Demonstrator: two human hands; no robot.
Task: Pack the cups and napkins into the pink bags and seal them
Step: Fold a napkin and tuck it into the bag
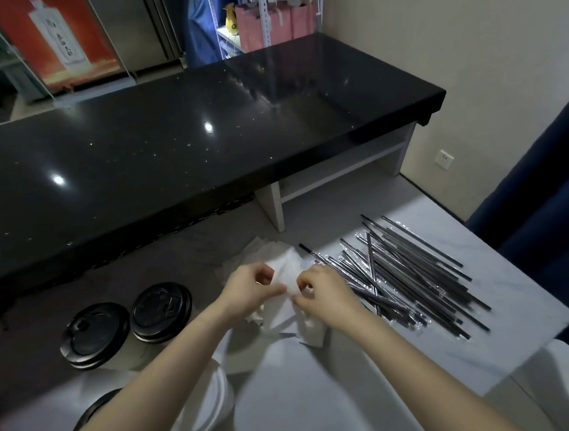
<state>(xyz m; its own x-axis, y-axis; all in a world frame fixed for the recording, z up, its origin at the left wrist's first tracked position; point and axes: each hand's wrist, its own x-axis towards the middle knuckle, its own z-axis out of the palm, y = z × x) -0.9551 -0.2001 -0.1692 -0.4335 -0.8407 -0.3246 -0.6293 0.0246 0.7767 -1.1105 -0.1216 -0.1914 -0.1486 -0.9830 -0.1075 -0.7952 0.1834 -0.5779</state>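
Observation:
My left hand (248, 289) and my right hand (324, 292) both pinch one white napkin (286, 266) above a loose pile of napkins (262, 251) on the pale table (327, 400). Two cups with black lids (95, 335) (161, 310) stand to the left of my hands. A third black-lidded cup (93, 409) is partly hidden by my left forearm. A cup with a white lid (207, 407) sits under my left forearm. Pink bags (260, 28) stand on a far shelf.
A heap of wrapped black straws (405, 273) lies right of my hands. A black glossy counter (167, 150) runs across behind the table. A dark blue curtain (551, 209) hangs at the right. The table's right edge is near the straws.

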